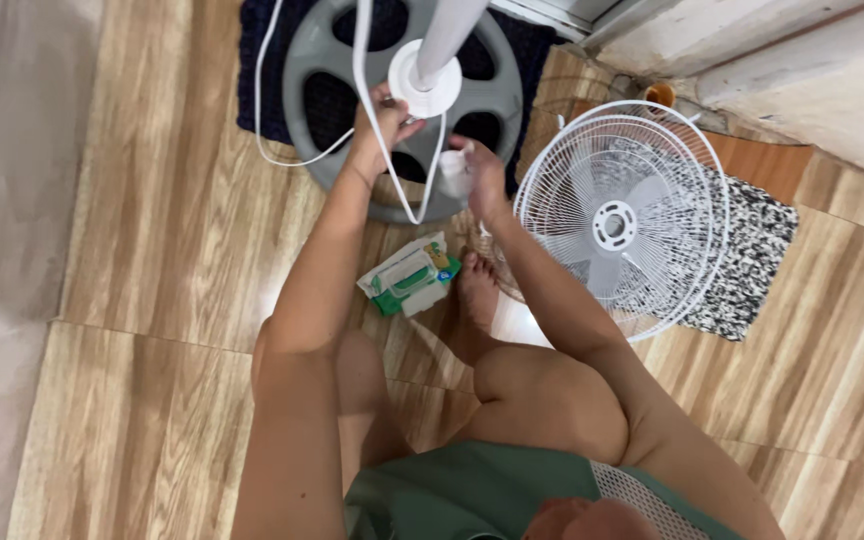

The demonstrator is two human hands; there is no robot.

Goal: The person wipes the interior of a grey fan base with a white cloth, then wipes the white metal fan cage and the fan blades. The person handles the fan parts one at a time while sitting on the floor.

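Wood-look floor (152, 250), round grey fan base (312, 110)

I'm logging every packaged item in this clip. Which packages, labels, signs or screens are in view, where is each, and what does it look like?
Soft pack of wipes: lies on the wood-pattern floor between the person's left forearm and a bare foot, below the grey fan base; a flat, rectangular pouch, white with green bands and a small patch of other colours at one end.
No signs or screens show.
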